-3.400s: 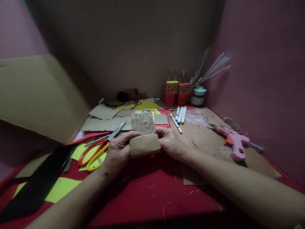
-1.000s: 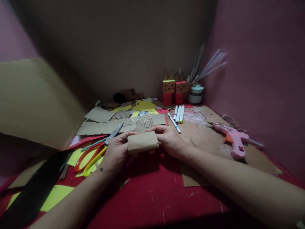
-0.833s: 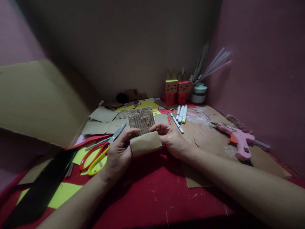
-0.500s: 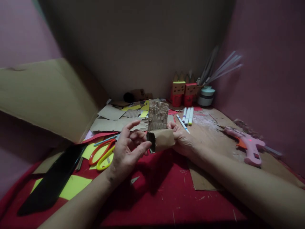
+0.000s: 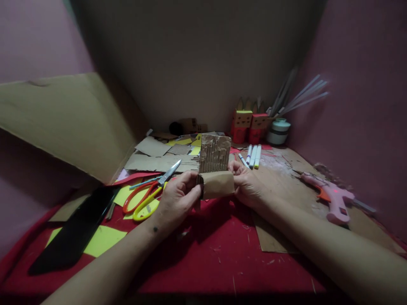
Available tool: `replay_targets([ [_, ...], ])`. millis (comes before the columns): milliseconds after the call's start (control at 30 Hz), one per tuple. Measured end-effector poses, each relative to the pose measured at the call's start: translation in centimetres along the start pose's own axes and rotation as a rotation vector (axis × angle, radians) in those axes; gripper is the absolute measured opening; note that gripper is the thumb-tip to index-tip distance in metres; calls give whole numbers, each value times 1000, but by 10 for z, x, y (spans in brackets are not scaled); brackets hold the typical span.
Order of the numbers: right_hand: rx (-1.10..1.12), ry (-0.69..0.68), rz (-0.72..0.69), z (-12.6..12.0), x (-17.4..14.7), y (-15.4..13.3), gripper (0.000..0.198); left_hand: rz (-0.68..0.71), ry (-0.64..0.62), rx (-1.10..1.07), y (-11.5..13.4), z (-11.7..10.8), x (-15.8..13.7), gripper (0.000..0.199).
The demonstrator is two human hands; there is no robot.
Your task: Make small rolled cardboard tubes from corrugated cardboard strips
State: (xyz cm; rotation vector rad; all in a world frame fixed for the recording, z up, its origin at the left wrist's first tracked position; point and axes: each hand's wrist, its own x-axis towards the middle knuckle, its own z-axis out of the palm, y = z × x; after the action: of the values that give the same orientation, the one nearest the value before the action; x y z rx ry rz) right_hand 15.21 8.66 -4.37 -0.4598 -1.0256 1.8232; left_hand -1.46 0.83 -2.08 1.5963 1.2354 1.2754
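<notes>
Between my hands, above the red cloth, is a piece of cardboard (image 5: 218, 185). Its lower part is smooth and folded or rolled; a rough strip with bared ridges (image 5: 215, 153) stands up behind it. My left hand (image 5: 183, 192) pinches the left end between thumb and fingers. At the right end, my right hand (image 5: 245, 180) grips the edge, its fingertips partly hidden behind the cardboard. Scissors (image 5: 148, 195) with red and yellow handles lie beside my left hand, blades pointing away. Several markers (image 5: 254, 156) lie beyond my right hand.
A pink glue gun (image 5: 333, 195) rests on a cardboard sheet (image 5: 276, 237) at right. Two red figures with cardboard faces (image 5: 243, 120) stand at the back near a lidded jar (image 5: 278, 131). A black glossy object (image 5: 76, 231) and yellow paper (image 5: 104, 241) lie at left.
My left hand's fingers have closed onto the left end of the cardboard, where they were spread before. The cardboard has turned slightly, and the scissors' blades now show. The view has shifted a little.
</notes>
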Motion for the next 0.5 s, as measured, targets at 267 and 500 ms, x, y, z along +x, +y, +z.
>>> replay_targets([
  [267, -44, -30, -48, -3, 3, 5, 44, 22, 45, 391, -17, -7, 9, 7],
  [500, -139, -96, -35, -5, 2, 8, 43, 109, 125, 521, -20, -9, 11, 10],
])
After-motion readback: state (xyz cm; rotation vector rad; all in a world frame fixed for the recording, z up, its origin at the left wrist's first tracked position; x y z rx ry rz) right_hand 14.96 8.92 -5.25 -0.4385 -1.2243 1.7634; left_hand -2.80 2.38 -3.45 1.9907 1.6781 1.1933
